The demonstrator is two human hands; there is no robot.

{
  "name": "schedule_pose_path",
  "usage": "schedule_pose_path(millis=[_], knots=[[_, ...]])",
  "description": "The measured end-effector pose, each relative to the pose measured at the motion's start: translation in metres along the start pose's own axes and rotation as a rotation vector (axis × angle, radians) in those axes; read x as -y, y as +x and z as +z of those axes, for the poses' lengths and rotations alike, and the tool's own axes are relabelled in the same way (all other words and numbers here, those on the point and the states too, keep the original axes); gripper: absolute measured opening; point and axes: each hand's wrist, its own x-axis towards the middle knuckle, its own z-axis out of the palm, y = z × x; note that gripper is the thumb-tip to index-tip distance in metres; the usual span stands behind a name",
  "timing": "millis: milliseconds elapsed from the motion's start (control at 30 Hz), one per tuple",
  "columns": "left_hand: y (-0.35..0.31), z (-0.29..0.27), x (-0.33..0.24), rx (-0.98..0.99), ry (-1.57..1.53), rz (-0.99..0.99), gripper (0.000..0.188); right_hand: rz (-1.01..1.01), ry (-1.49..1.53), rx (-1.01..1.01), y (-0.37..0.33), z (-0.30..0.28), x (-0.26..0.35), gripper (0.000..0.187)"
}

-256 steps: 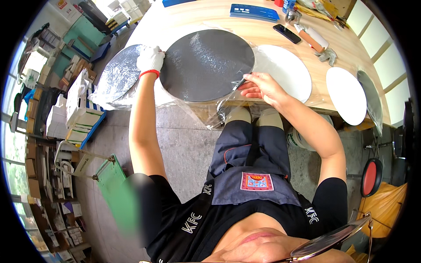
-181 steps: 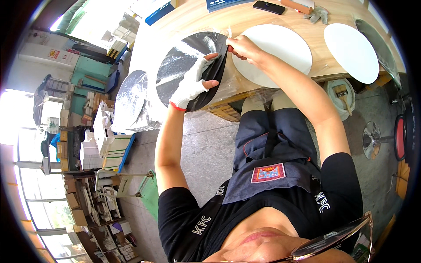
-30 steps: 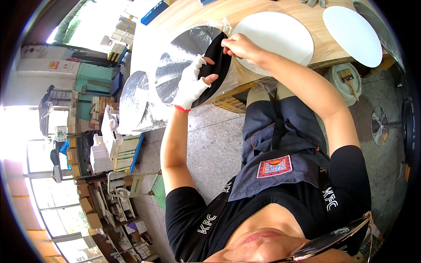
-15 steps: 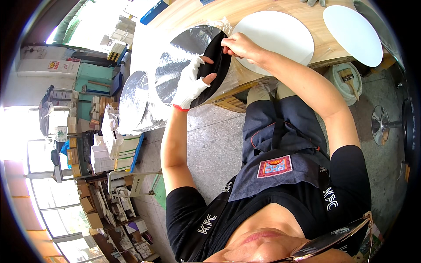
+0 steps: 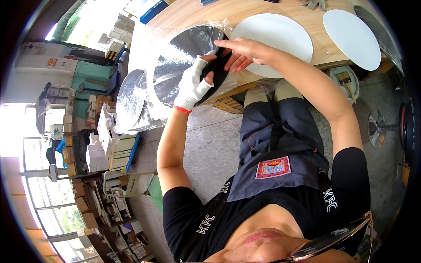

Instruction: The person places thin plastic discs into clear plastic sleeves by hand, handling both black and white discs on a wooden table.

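Top middle, a black disc (image 5: 182, 59) lies under the left hand (image 5: 194, 82), right hand (image 5: 246, 51) at its edge. Both have fingers apart.

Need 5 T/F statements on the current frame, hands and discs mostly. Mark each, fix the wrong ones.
1. The left hand wears a white glove with a red cuff. True.
2. The right hand is gloved too. False: it is bare.
3. The black disc lies to the left of the large white disc. True.
4. The brush lies on the table. False: it is at the mouth of the pale bucket.
5. The apron carries a plain green patch. False: the patch is patterned, with a reddish border.
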Motion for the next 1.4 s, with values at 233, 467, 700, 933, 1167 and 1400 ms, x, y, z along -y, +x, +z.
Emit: schedule_pose_path(millis=[233,467,700,933,1167,1400], knots=[[-0.016,0.006,-0.056,0.127,0.558,-0.083,0.08,0.05,0.123,0.035,0.016,0.002,-0.016,0.026],[-0.05,0.012,-0.04,-0.067,0.65,-0.134,0.07,-0.067,0.176,-0.028,0.009,0.003,-0.022,0.02],[-0.061,0.003,-0.042,-0.14,0.631,-0.153,0.074,-0.091,0.137,-0.06,-0.008,-0.03,-0.012,0.011],[-0.077,-0.003,-0.028,-0.227,0.584,-0.181,0.052,-0.105,0.209,0.013,-0.019,-0.093,-0.014,0.006],[-0.082,-0.002,-0.021,-0.235,0.687,-0.231,0.044,-0.09,0.131,0.049,0.004,-0.14,-0.013,0.01],[-0.088,-0.012,-0.009,-0.206,0.505,-0.443,0.071,-0.161,0.222,0.048,-0.053,-0.211,-0.011,0.042]])
